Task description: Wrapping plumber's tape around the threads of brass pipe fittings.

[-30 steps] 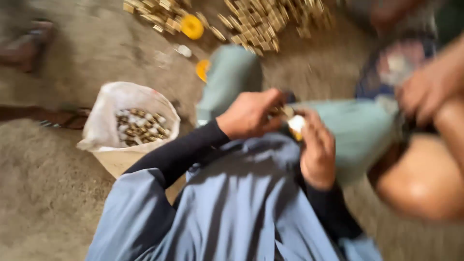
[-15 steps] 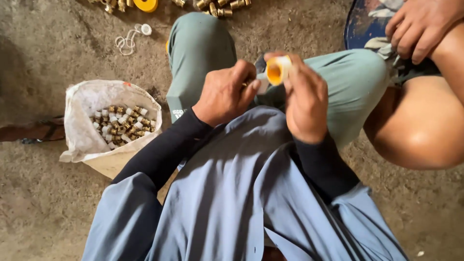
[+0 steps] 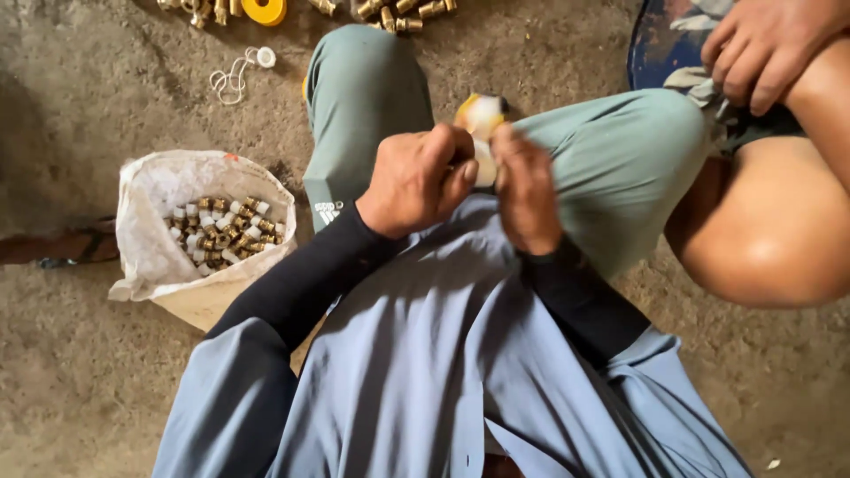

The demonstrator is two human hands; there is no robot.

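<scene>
Head view: against the picture half a second ago, the two hands have drawn closer over the lap. The left hand (image 3: 416,181) has curled over, its fingers (image 3: 447,159) now bent down across the front of the small roll of white tape (image 3: 482,119), where earlier they lay flatter and the yellow core showed plainly. Now only a sliver of yellow rim shows at the roll's upper left, and the white face is turned up. I judge that the wrapping work is mid-turn and that the piece being wrapped is tucked inside the hands.

The right hand (image 3: 525,190) stands upright just beside the left, fingers closed with the tips pinching at the roll's lower right edge. The left fingers are closed too, touching the roll from the left; whether they also hold a brass fitting beneath I cannot tell, since the knuckles hide it. The roll sits between both sets of fingertips, above the knees, clear of the floor.

On the floor toward its left edge a white sack (image 3: 150,221) stands open with brass fittings (image 3: 226,232) inside. More fittings (image 3: 403,11) lie along the far edge, near a yellow spool (image 3: 264,11). At the right another person's hand (image 3: 766,44) rests on a bare knee (image 3: 766,235).
</scene>
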